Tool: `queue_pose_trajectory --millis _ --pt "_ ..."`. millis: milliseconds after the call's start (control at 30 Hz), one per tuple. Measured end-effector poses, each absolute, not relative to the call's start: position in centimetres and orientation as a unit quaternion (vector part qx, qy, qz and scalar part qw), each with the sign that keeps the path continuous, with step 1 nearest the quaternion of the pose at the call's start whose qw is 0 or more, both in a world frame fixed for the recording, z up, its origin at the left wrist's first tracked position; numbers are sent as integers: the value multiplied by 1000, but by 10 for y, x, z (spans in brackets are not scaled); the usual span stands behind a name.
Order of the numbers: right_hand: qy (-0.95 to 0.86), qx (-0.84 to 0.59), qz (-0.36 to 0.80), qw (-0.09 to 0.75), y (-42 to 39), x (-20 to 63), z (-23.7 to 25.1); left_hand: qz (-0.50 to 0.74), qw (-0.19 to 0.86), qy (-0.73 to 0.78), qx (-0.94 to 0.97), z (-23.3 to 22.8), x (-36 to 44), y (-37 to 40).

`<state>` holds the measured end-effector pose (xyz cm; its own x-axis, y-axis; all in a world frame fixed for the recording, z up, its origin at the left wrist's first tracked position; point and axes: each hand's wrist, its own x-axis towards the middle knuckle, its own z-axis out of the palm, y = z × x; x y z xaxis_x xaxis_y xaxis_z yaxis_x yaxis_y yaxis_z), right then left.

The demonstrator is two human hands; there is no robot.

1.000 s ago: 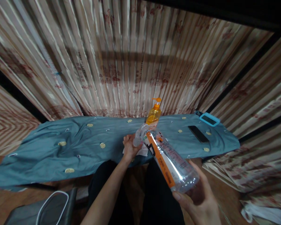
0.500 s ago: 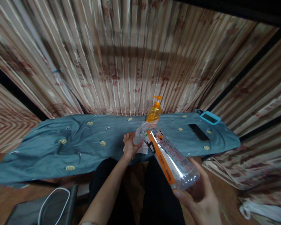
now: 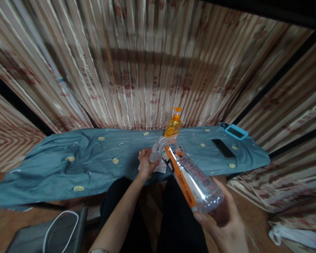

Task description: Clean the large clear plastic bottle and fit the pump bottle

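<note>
A large clear plastic bottle (image 3: 192,179) with an orange label lies tilted, its neck pointing away from me. My right hand (image 3: 222,225) cups its base from below. My left hand (image 3: 146,163) grips a white cloth (image 3: 162,167) pressed against the bottle's neck end, just above the blue-covered table (image 3: 94,161). The bottle's mouth is hidden by the cloth and hand. An orange pump bottle (image 3: 173,125) stands upright just behind.
A black phone (image 3: 223,148) and a blue-framed device (image 3: 236,132) lie on the table's right end. Striped curtains hang behind and at both sides. My dark-trousered legs are below. A grey seat with a white cable (image 3: 60,228) is at the lower left.
The view has shifted slightly upward. Both hands keep the same hold on bottle and cloth, with hardly any movement.
</note>
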<state>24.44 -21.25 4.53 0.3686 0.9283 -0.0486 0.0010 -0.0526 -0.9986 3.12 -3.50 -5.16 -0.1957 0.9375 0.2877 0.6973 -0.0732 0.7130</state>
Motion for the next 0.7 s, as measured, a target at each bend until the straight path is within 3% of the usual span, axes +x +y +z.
queue_pose_trajectory --millis 700 --pt "-393 -596 407 570 -212 245 42 395 155 665 614 -49 32 -35"
